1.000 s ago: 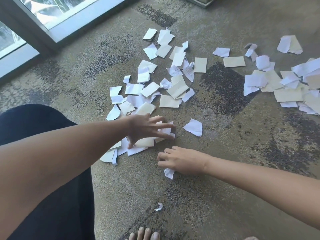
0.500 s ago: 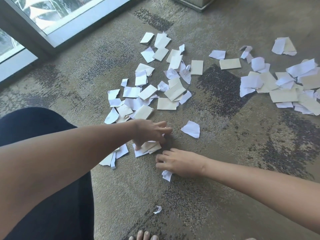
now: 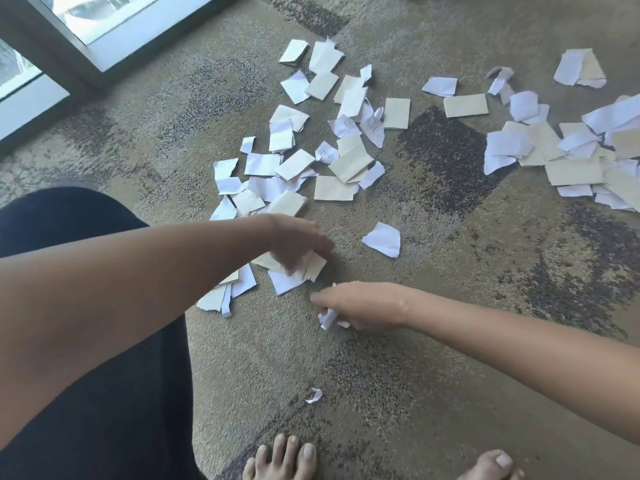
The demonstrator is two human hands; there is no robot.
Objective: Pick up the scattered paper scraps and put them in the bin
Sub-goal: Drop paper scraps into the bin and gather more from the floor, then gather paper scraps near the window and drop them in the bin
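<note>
White and cream paper scraps (image 3: 332, 150) lie scattered over the patterned carpet, with a second heap (image 3: 571, 157) at the right. My left hand (image 3: 298, 242) grips a small bunch of cream and white scraps (image 3: 311, 268) just above the carpet. My right hand (image 3: 356, 306) is closed around a crumpled white scrap (image 3: 327, 318) close below the left hand. A single white scrap (image 3: 382, 239) lies to the right of the left hand. A tiny crumpled bit (image 3: 314, 395) lies nearer to me. No bin is in view.
A window frame (image 3: 86, 46) runs along the top left of the floor. My dark-clothed knee (image 3: 86, 341) fills the lower left. My bare toes (image 3: 287, 459) show at the bottom edge. Bare carpet (image 3: 433, 375) lies around the right forearm.
My left hand has drawn several scraps together and closed on them, pulling them toward me. My right hand has curled shut around the white scrap that was under it.
</note>
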